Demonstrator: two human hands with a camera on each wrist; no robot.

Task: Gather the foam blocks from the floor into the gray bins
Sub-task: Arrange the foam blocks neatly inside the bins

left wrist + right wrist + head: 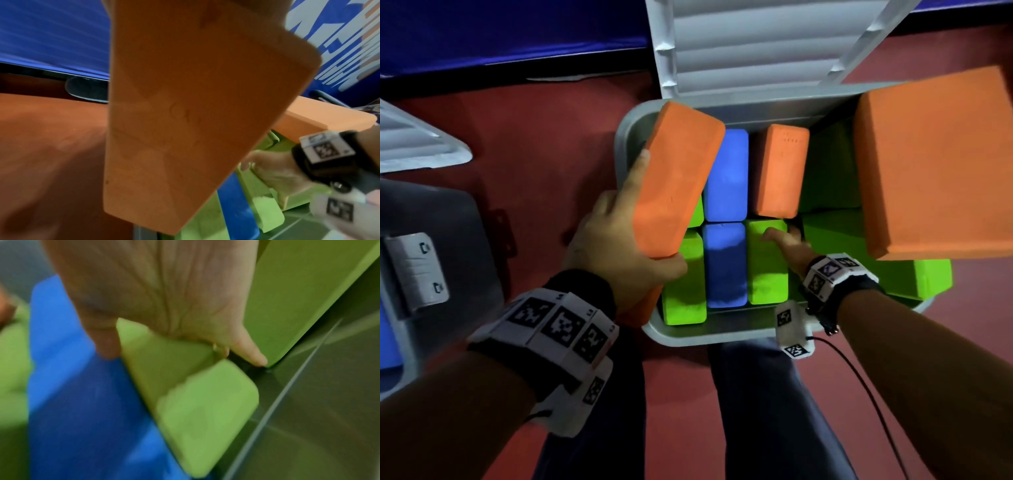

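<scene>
Open gray bin (631, 132) on red floor (524, 144), packed with upright foam blocks. Large orange slab (935, 164) leans over the bin's right side. Orange block (678, 178), tilted above the bin's left edge, gripped by left hand (616, 246). Inside the bin, right hand (789, 245) grasps a green block (767, 262) beside a blue block (724, 263).

The gray bin (681, 337) holds foam blocks in three plain colours: bright green (767, 263), blue (726, 263) and orange (780, 171). A big orange block (935, 164) lies at 2 o'clock of the bin, another orange block (678, 178) at 10 o'clock. The floor (517, 144) is dark red. The wrist bands (551, 322) are white with black square code patterns. The wall (500, 31) at 11 o'clock is deep blue.
</scene>
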